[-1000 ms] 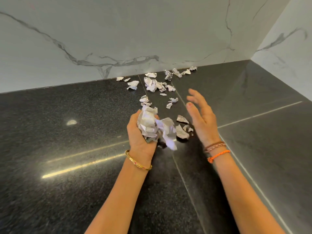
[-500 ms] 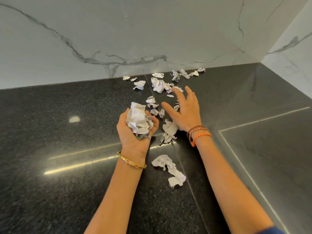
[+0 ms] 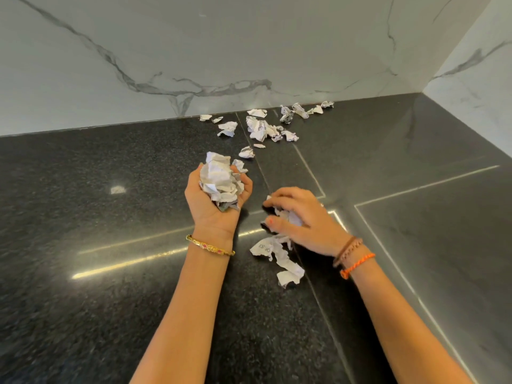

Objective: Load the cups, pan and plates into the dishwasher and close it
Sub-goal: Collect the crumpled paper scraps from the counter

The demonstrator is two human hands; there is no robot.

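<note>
A: Any readable writing?
B: Faint marks on the crumpled strip (image 3: pixel 278 257) near the right hand (image 3: pixel 303 221), illegible.
A: The hands?
B: Left hand (image 3: pixel 214 199), palm up, grips a paper wad (image 3: pixel 220 178); right fingers curl around scraps (image 3: pixel 289 216) on the black countertop (image 3: pixel 97 273). More scraps lie along the countertop's back edge. Cups, pan, plates, dishwasher: out of view.

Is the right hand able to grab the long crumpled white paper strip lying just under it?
Probably not right away. The right hand already grips small white paper scraps, so its fingers are full. The long crumpled white paper strip lies uncovered on the black stone counter, right beside the wrist.
</note>
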